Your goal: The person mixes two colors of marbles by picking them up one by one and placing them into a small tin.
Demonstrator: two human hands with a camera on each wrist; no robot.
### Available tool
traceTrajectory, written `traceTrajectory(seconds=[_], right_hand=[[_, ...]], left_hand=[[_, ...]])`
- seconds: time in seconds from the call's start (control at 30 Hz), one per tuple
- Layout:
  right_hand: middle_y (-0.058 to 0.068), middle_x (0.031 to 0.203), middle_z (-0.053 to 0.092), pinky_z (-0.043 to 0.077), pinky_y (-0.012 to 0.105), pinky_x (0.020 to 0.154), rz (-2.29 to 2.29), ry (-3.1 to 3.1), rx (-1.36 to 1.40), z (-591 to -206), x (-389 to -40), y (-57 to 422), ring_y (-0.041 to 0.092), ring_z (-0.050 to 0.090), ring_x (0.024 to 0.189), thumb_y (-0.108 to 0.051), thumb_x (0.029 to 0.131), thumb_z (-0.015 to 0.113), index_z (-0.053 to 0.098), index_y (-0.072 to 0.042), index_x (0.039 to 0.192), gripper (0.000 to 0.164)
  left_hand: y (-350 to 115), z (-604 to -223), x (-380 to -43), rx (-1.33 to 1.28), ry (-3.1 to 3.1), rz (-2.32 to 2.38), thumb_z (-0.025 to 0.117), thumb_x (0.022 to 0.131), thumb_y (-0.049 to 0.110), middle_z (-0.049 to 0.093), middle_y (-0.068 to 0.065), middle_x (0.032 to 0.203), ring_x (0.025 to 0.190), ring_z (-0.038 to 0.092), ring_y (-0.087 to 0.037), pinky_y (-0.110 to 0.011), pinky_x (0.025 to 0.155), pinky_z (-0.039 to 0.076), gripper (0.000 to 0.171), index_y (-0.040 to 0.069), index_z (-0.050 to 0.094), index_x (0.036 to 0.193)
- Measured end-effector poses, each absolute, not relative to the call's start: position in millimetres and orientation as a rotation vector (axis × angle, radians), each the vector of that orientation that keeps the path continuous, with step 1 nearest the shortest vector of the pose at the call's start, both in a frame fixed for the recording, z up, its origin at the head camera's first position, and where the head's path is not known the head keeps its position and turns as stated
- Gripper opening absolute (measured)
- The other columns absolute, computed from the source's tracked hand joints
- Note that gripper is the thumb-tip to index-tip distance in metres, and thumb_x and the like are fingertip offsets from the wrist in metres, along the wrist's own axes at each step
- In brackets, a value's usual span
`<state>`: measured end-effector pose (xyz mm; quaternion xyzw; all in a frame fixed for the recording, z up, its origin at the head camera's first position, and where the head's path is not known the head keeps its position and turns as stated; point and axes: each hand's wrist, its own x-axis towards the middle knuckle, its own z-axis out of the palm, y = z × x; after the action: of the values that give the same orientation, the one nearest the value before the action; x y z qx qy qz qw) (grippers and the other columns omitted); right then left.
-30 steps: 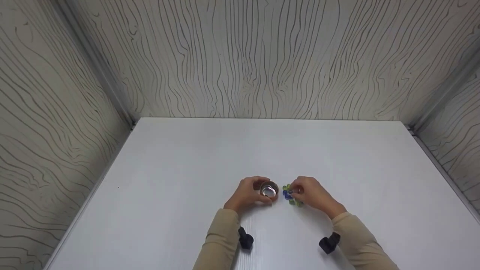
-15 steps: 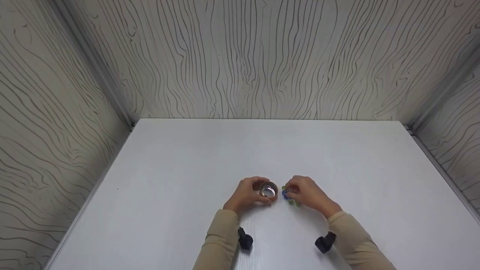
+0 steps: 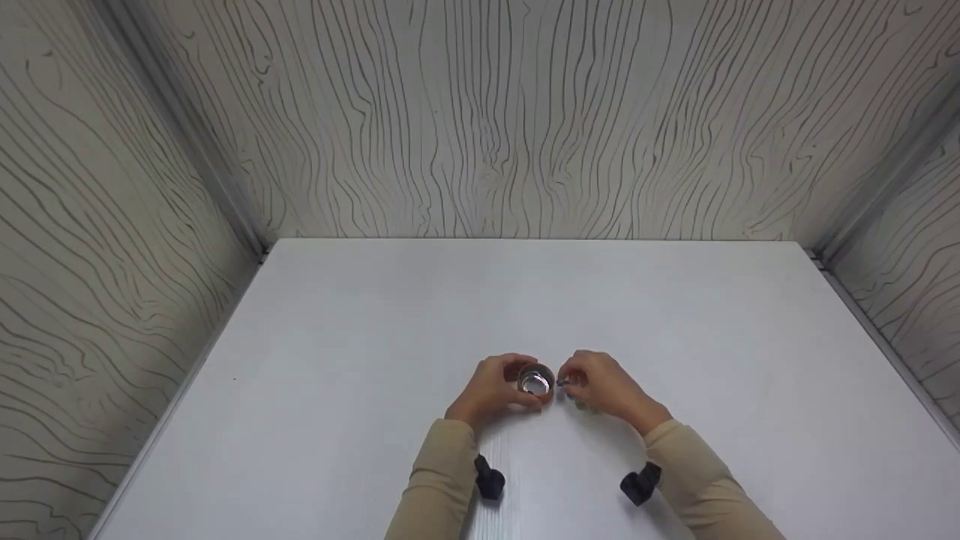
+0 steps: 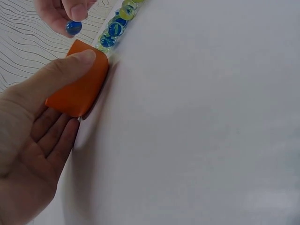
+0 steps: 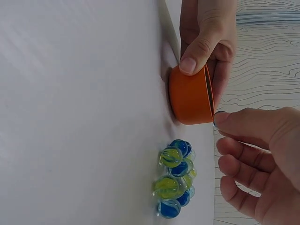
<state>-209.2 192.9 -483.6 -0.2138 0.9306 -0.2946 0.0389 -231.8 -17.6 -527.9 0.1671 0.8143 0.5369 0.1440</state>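
Observation:
An orange cup with a shiny metallic inside stands upright on the white table. My left hand grips it by its side, thumb across the near wall and fingers behind. Just right of its rim, my right hand pinches a blue marble between thumb and fingertip, close above the rim in the right wrist view. Several blue and yellow-green glass marbles lie in a cluster on the table beside the cup. From the head view, my right hand covers most of that cluster.
The white table reaches back to a wood-grain patterned wall. A similar panel stands along the left side. Black wrist-camera mounts stick out from both beige sleeves, low over the table.
My right hand has moved left from the marble cluster to the cup's rim, carrying a marble it pinches. My left hand stays on the cup.

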Motion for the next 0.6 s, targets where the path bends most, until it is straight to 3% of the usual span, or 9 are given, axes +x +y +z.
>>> traceTrajectory(seconds=[0.6], right_hand=[[0.004,0.075,0.060,0.041,0.014,0.058,-0.944,2.858,-0.723,-487,-211,181,0.003,0.046,0.069,-0.001,0.079,0.070,0.072,-0.002,0.091,0.012]], left_hand=[[-16,-529,-233,0.516,2.366,1.548,0.086,0.068,0.008,0.070,-0.013,0.119,0.112,0.067,-0.025,-0.033,0.101,0.053,0.058,0.003,0.064,0.121]])
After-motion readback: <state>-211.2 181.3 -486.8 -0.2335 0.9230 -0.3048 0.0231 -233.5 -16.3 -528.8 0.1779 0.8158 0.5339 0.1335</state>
